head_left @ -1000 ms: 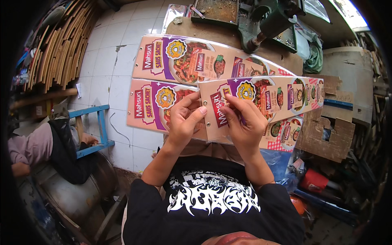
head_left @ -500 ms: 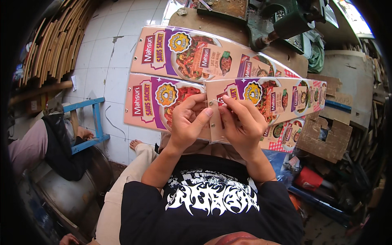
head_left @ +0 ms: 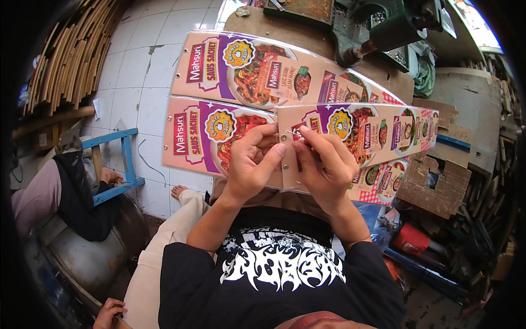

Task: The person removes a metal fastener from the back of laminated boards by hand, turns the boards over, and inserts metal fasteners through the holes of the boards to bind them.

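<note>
A printed panel (head_left: 372, 134) with a clear plastic cover and metal eyelets along its left edge lies over two similar ones. My left hand (head_left: 251, 159) is closed at that edge, its thumb tip against the border near the eyelets; part of its grip is hidden. Just right of the upper eyelet, my right hand (head_left: 329, 159) pinches a thin white string (head_left: 292, 132) between thumb and fingers. Beneath and beyond are the upper panel (head_left: 211, 90) and the lower-left panel (head_left: 192, 156), both with eyelets on their left ends.
Beyond the panels stands a dark green machine (head_left: 350, 33) on a worn wooden board (head_left: 252, 27). Cut cardboard (head_left: 433, 189) lies at right. At left are a blue metal frame (head_left: 129, 156), a person's foot (head_left: 111, 176), a metal drum (head_left: 104, 260) and stacked wooden strips (head_left: 76, 55). Another hand (head_left: 111, 313) shows lower left.
Both my hands keep nearly the same place and grip, and the white string has shifted slightly. At lower left, the other hand has come further into view. The whole view has moved a little.
</note>
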`<state>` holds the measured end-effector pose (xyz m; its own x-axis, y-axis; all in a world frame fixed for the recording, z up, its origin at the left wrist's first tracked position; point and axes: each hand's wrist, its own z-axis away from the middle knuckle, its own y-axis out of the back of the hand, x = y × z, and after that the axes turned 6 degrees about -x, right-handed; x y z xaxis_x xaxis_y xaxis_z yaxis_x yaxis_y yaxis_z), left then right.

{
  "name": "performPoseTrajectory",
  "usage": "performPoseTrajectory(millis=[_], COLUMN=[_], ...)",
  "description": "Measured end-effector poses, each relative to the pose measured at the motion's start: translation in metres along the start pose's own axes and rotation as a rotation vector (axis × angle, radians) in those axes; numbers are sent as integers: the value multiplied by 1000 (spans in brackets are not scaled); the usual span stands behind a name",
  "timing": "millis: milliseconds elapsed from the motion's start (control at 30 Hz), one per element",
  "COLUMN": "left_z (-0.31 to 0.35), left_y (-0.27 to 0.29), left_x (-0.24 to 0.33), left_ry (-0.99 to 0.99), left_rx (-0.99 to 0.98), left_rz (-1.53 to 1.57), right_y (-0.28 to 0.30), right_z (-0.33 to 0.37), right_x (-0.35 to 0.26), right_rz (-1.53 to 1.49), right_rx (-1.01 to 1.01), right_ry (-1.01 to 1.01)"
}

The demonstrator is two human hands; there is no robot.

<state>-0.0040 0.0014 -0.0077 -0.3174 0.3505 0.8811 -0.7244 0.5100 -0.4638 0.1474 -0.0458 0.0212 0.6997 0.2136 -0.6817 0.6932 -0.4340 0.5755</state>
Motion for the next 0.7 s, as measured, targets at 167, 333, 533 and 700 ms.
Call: performPoseTrajectory(millis=[167,333,533,700], left_z=[0,-1,-1,-2], left_y=[-1,-2,-2,-2], left_x=[0,1,1,-2], left_ry=[0,3,8,-24], left_rx=[-3,-10,-5,-19], left_rz=[0,-22,-34,-56], right_y=[0,-1,-3,-3], right_z=[1,3,4,5], right_x=[1,4,3,4], right_rz=[4,15,12,4], right_rx=[7,10,18,35], right_ry=[-17,-17,-32,-30])
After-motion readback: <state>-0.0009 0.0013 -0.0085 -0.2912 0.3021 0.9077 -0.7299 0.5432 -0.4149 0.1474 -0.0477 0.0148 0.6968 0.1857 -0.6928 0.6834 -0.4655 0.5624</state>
